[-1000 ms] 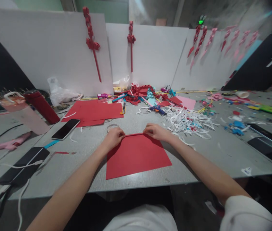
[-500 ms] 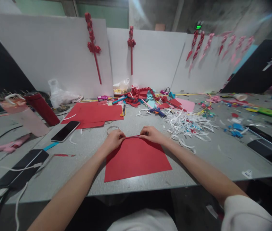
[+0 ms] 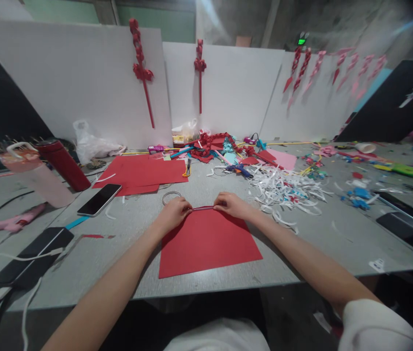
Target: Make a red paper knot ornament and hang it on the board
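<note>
A red sheet of paper lies flat on the grey table in front of me. Its far edge is curled up into a narrow roll between my two hands. My left hand pinches the left end of that rolled edge. At the right end, my right hand grips it with bent fingers. Whether a thin rod sits inside the roll, I cannot tell. Just behind my left hand lies a thin metal ring.
More red sheets lie behind on the left, with a utility knife. A phone, pink glue gun and bottles stand left. White paper shreds heap right, near a blue glue gun. Red paper ornaments hang on the board.
Both hands keep their grip at the far edge. The rolled edge shows slightly more clearly between them; the sheet has barely shifted.
</note>
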{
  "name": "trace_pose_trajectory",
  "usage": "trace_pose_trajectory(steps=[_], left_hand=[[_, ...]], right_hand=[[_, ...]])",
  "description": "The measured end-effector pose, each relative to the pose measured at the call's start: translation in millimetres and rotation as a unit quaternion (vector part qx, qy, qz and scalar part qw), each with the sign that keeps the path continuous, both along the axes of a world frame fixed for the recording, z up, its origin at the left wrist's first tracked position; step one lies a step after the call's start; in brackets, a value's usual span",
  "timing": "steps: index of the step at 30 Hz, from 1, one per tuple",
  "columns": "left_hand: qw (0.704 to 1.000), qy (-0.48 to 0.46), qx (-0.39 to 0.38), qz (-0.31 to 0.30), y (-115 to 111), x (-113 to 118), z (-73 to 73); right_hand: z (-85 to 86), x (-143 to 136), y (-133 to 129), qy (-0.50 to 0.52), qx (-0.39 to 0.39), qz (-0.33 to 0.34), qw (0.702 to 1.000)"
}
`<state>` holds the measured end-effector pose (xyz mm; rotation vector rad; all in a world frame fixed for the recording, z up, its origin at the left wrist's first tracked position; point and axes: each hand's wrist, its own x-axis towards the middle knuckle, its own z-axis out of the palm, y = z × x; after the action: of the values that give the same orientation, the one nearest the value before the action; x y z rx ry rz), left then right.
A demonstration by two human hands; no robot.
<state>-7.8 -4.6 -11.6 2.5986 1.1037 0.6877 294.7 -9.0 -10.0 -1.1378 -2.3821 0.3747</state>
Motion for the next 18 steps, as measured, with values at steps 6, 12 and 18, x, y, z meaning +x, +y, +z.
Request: trace_pose_trajectory(steps=[6, 12, 18], left_hand=[[1.0, 0.002, 0.006, -0.011, -0.1, 0.5, -0.2], [1.0, 0.003, 0.012, -0.021, 0.0, 2.0, -4.5], [1.0, 0.004, 0.015, -0.021, -0.4, 5.8, -6.9]], right_hand=[[-3.3, -4.5, -1.0, -0.025, 0.037, -0.021, 0.999], [-4.1, -8.8, -3.8, -0.063, 0.08, -0.032, 0.994], [-6.4, -12.9, -4.7, -0.1, 0.111, -0.031, 0.988]])
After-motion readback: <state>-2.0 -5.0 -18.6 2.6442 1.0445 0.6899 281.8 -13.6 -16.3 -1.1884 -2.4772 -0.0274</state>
